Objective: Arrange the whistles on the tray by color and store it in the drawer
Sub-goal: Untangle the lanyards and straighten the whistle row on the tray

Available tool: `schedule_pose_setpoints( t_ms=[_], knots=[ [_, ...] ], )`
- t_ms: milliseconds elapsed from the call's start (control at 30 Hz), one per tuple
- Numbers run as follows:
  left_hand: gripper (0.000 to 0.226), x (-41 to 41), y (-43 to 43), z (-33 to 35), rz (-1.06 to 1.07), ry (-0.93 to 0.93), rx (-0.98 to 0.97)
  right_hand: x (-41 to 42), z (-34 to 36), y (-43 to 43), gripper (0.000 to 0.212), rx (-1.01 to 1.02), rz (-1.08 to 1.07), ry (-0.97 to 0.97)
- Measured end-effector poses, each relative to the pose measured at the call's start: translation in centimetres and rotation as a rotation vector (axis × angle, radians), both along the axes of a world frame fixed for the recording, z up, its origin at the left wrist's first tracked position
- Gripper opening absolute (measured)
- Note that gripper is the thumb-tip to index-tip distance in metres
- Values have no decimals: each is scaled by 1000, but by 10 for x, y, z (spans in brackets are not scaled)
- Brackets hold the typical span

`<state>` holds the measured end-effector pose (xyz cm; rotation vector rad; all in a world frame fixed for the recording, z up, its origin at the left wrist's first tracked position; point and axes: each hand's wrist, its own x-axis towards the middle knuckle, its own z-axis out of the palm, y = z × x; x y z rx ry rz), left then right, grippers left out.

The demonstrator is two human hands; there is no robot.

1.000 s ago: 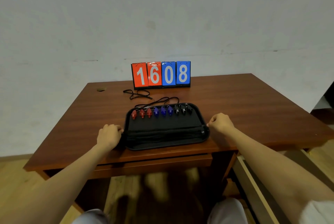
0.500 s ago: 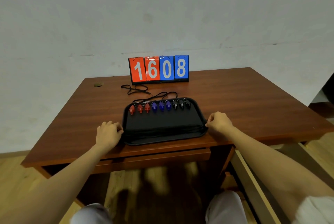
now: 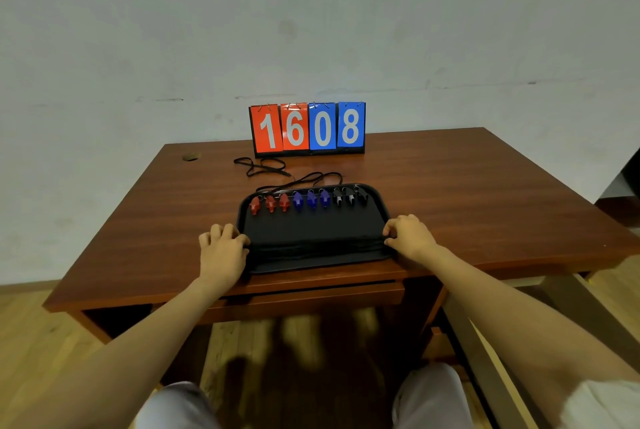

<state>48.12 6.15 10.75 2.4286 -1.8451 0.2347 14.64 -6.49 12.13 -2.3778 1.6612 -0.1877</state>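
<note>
A black tray (image 3: 313, 231) lies on the wooden desk near its front edge. Along the tray's far side stands a row of whistles: three red whistles (image 3: 270, 203) on the left, three blue whistles (image 3: 311, 200) in the middle, three black whistles (image 3: 350, 197) on the right. My left hand (image 3: 223, 248) grips the tray's left edge with curled fingers. My right hand (image 3: 408, 236) pinches the tray's right edge. Under the desktop, the drawer (image 3: 311, 297) front shows slightly pulled out.
A flip scoreboard (image 3: 307, 129) reading 1608 stands at the back of the desk (image 3: 485, 193). Black lanyard cords (image 3: 263, 165) lie between it and the tray. A small round hole (image 3: 191, 156) sits at the back left. My knees are below the desk.
The view has shifted a little; both hands keep their hold at the tray's side edges. The tray stays on the desk in about the same spot.
</note>
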Motion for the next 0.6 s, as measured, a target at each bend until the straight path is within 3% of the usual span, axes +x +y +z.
schedule_pose_setpoints(
  t_ms=[267, 600],
  knots=[
    [30, -8, 0, -1, 38, -12, -3, 11, 4, 2, 23, -107, 75, 38],
    [31, -39, -26, 3, -174, -40, -44, 59, 18, -6, 27, -116, 187, 5]
  ],
)
